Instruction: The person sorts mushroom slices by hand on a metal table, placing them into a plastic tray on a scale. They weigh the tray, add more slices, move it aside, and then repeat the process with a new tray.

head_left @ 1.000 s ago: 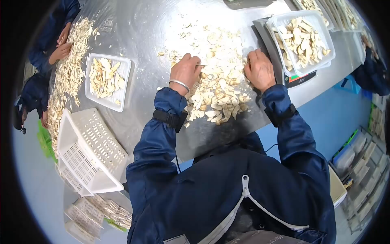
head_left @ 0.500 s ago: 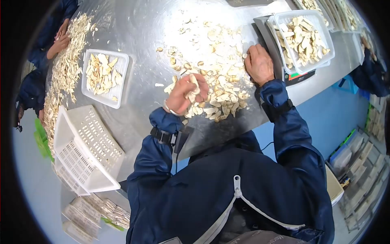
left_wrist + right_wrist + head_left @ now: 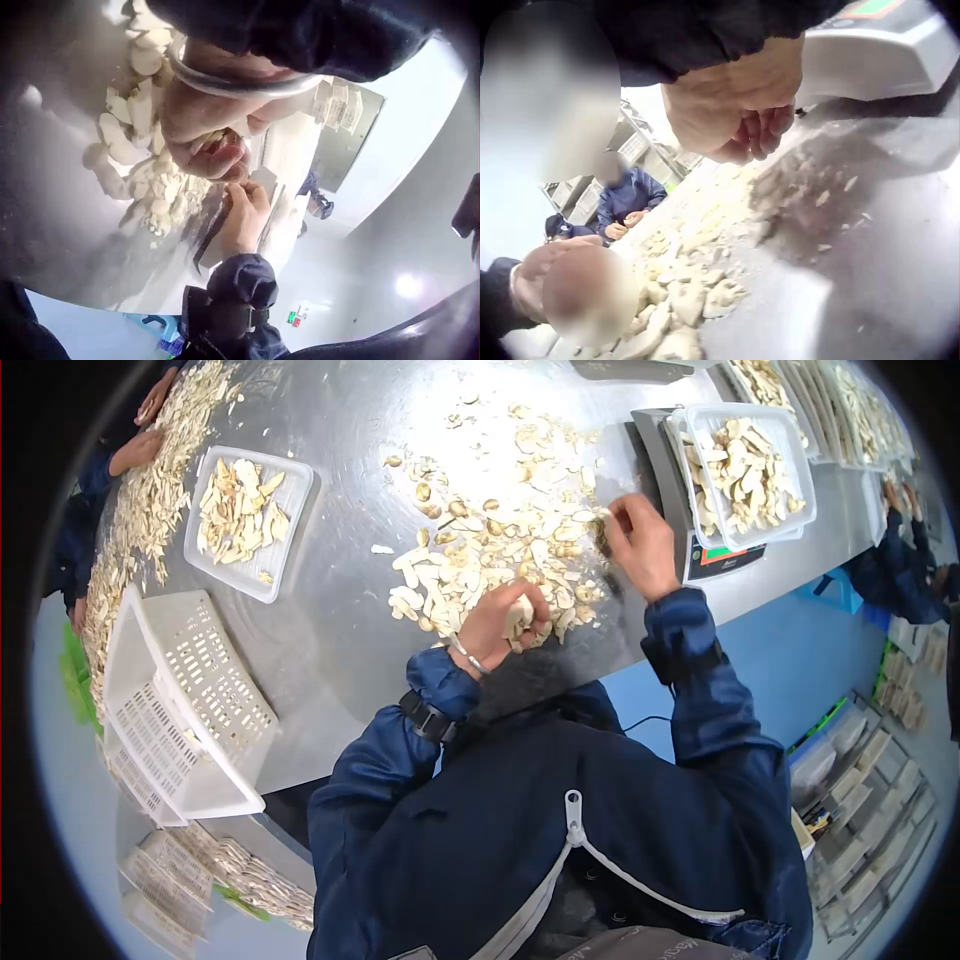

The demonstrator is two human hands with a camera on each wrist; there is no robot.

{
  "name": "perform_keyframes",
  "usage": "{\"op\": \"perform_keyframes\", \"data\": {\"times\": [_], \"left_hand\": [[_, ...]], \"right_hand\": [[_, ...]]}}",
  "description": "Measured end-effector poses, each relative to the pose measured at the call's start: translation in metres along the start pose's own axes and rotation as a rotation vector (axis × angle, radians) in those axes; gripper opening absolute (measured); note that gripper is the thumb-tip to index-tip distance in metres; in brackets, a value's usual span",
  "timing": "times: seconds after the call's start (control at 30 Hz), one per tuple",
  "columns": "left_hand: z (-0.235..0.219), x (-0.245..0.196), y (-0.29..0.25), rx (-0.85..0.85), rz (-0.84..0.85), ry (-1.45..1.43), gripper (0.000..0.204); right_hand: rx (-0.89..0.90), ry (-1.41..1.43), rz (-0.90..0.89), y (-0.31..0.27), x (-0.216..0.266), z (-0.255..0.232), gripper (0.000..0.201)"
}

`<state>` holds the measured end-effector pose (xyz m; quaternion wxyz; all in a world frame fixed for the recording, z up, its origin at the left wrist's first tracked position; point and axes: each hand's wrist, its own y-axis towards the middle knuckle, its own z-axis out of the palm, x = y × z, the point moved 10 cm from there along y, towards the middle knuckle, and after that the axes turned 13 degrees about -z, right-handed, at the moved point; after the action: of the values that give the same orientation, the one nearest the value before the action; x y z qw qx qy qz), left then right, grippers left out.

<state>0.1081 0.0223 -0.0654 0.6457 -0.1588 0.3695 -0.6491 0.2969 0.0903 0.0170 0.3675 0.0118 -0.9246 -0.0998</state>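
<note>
Pale sliced pieces that look like mushroom lie spread on the metal table. At the near edge of this pile, my left hand curls its fingers round a few slices; in the left wrist view, slices show partly inside the curled left hand. My right hand is at the pile's right side, beside the scale, with bent fingers. Its fingertips are turned inward in the right wrist view, where the right hand hovers over or rests by the slices; whether it pinches anything is hidden.
A tray of slices sits on a scale at the right. Another tray stands left, above a white perforated basket. A long heap of slices lines the far left, beside other people's hands.
My left hand has turned palm-up from the pile, then moved right and nearer the table's front edge, with slices in it. More slices lie at the pile's left. My right hand has shifted slightly.
</note>
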Motion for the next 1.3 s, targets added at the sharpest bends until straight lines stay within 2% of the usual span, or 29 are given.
{"op": "perform_keyframes", "data": {"times": [0.03,0.1,0.13,0.17,0.23,0.27,0.4,0.5,0.63,0.77,0.9,1.0,1.1,1.2,1.3], "left_hand": [[0.001,-0.004,-0.002,-0.059,0.014,-0.086,0.044],[0.008,-0.007,-0.005,-0.174,0.032,-0.253,0.048],[0.011,-0.007,0.001,-0.082,0.053,-0.34,0.051],[0.01,-0.006,0.006,0.005,0.077,-0.282,0.051],[0.014,-0.008,0.008,0.174,0.129,-0.167,0.05],[0.006,0.0,0.008,0.083,0.077,-0.24,0.049],[0.011,-0.004,-0.001,0.237,0.142,-0.187,0.046],[0.006,0.002,-0.002,0.158,0.12,-0.257,0.045],[0.005,0.017,0.01,0.091,0.131,-0.273,0.042],[0.016,0.022,0.014,0.038,0.146,-0.297,0.038],[0.019,0.031,0.009,-0.072,0.107,-0.341,0.039],[0.017,0.037,0.015,0.015,0.153,-0.284,0.039],[0.013,0.041,0.02,-0.04,0.174,-0.313,0.039],[0.019,0.039,0.021,-0.028,0.188,-0.381,0.039],[0.022,0.04,0.021,-0.09,0.161,-0.393,0.04]], "right_hand": [[-0.014,0.077,0.053,-0.005,0.012,-0.004,0.008],[0.182,0.409,0.055,-0.018,0.036,0.017,0.011],[0.167,0.363,0.035,-0.014,0.041,0.016,0.011],[0.152,0.315,0.016,-0.012,0.044,0.014,0.012],[-0.005,-0.081,-0.09,0.002,0.027,0.002,0.016],[0.019,-0.222,-0.194,0.007,0.027,0.008,0.016],[0.129,-0.331,-0.254,0.013,0.019,0.029,0.008],[0.124,-0.278,-0.258,0.007,0.013,0.032,0.008],[0.142,-0.167,-0.125,-0.006,-0.004,0.025,0.009],[0.118,-0.208,-0.317,0.001,0.021,0.023,0.02],[0.179,-0.315,-0.324,0.007,0.011,0.035,0.014],[0.184,-0.291,-0.31,0.007,0.008,0.035,0.012],[0.172,-0.077,-0.237,0.001,0.005,0.024,0.01],[0.181,0.082,-0.275,-0.015,0.036,0.009,0.011],[0.231,0.222,-0.34,-0.028,0.063,0.009,0.014]]}}
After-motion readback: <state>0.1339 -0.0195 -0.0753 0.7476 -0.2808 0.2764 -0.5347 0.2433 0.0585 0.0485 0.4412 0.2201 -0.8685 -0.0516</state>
